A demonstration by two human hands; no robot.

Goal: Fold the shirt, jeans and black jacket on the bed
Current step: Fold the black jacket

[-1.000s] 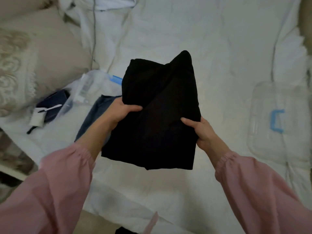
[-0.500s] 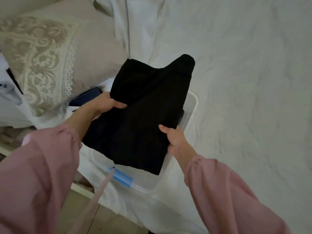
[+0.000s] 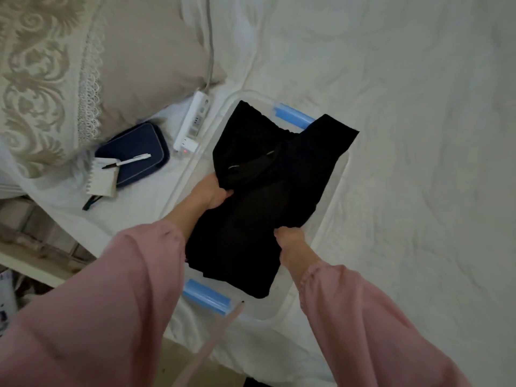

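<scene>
Black jacket (image 3: 268, 202) folded, over clear bin (image 3: 331, 219).
Left hand (image 3: 212, 192) and right hand (image 3: 291, 244) each grip an edge; shirt, jeans unseen, possibly underneath.

Your black jacket (image 3: 268, 196) is folded into a thick, roughly rectangular bundle, one corner jutting out at the far right. It lies lengthwise over the clear plastic bin (image 3: 335, 188), between its blue handles (image 3: 293, 117), gripped at its side edges by your left hand (image 3: 213, 191) and right hand (image 3: 290, 244).
</scene>
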